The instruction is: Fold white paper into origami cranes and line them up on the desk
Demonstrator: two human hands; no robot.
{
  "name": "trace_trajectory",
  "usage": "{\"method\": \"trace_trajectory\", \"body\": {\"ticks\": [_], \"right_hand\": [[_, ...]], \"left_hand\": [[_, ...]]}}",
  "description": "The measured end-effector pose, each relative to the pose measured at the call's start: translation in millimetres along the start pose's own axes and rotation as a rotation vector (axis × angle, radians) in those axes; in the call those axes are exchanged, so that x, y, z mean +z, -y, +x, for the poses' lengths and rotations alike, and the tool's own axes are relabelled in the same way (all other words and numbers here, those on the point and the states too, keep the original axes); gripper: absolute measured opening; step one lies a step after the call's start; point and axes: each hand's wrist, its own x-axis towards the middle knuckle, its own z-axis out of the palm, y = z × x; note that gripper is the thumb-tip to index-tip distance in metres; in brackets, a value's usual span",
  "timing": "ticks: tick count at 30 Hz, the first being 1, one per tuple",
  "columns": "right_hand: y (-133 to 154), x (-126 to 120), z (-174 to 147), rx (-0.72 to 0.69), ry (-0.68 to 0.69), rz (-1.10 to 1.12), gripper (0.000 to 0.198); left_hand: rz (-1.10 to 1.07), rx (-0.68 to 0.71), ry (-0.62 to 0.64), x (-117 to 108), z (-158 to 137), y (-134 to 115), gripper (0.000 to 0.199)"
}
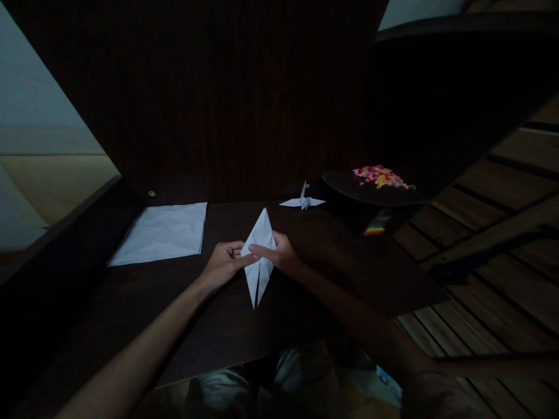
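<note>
A white folded paper [261, 233], diamond-shaped with a slit running up from its lower tip, is held upright above the dark table. My left hand [223, 265] grips its left edge, thumb laid across the front and fingers curled at the side. On the right edge, my right hand [283, 253] is closed on the same paper, its thumb also pressed on the front. Both thumbs meet near the middle; the fingers behind the paper are hidden. Farther back, a finished paper crane [304, 202] sits with its wings spread.
A stack of white paper sheets [163, 233] lies at the left. Small pink, red and yellow pieces [381, 176] are heaped on a raised corner shelf [345, 189] at the right. A dark panel [244, 105] rises behind the table; a low side wall [65, 233] bounds the left.
</note>
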Motion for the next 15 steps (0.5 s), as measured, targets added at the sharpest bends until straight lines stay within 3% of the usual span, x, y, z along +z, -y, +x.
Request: {"method": "trace_trajectory", "body": {"ticks": [4,15], "right_hand": [[3.8,-0.9,-0.7,0.057,-0.005,-0.022,0.031],[8.4,-3.8,5.4,-0.005,-0.142,-0.022,0.034]], "left_hand": [[0.045,-0.034,0.086,-0.4,-0.7,0.3,0.029],[-0.048,-0.058,0.171,5.3,-2.9,-0.2,0.035]]}}
